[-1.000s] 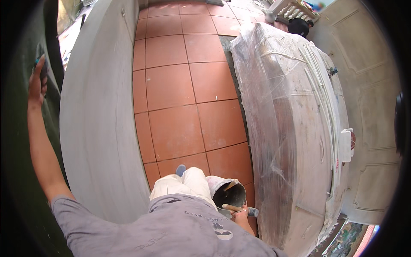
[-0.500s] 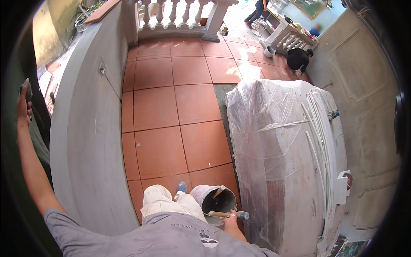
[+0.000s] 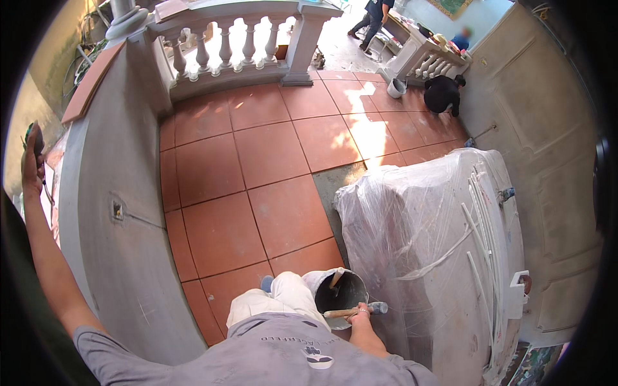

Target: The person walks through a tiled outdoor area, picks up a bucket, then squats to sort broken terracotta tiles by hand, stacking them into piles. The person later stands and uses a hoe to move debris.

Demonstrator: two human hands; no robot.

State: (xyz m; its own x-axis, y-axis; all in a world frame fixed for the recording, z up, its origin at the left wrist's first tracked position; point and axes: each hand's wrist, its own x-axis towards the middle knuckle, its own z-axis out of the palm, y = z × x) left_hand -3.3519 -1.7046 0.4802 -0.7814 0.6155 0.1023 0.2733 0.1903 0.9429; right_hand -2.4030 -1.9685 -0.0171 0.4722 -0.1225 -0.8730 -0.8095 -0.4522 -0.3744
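Observation:
My left hand [image 3: 33, 164] is raised at the far left beside the grey wall, fingers wrapped round a small dark object [image 3: 36, 137] I cannot make out. My right hand [image 3: 359, 315] grips a mallet [image 3: 378, 308] with a grey head and wooden handle across the rim of a grey bucket [image 3: 315, 280] beside my legs. Another wooden handle [image 3: 337, 276] stands inside the bucket. A plastic-wrapped stack [image 3: 412, 212] with thin white lengths on top [image 3: 479, 225] lies just right of the bucket.
Terracotta tiles [image 3: 215, 219] run between the left wall [image 3: 122, 257] and right panelled wall [image 3: 541, 193], with a bare cement strip [image 3: 325, 188]. A balustrade [image 3: 225, 48] closes the far side. A crouching person in black [image 3: 441, 94] is beside a pale bucket [image 3: 396, 90]; another person [image 3: 373, 22] walks beyond.
I have moved forward along the tiles, bringing the balustrade and more of the far floor into view. Both hands keep their holds. The standing person has come further into view.

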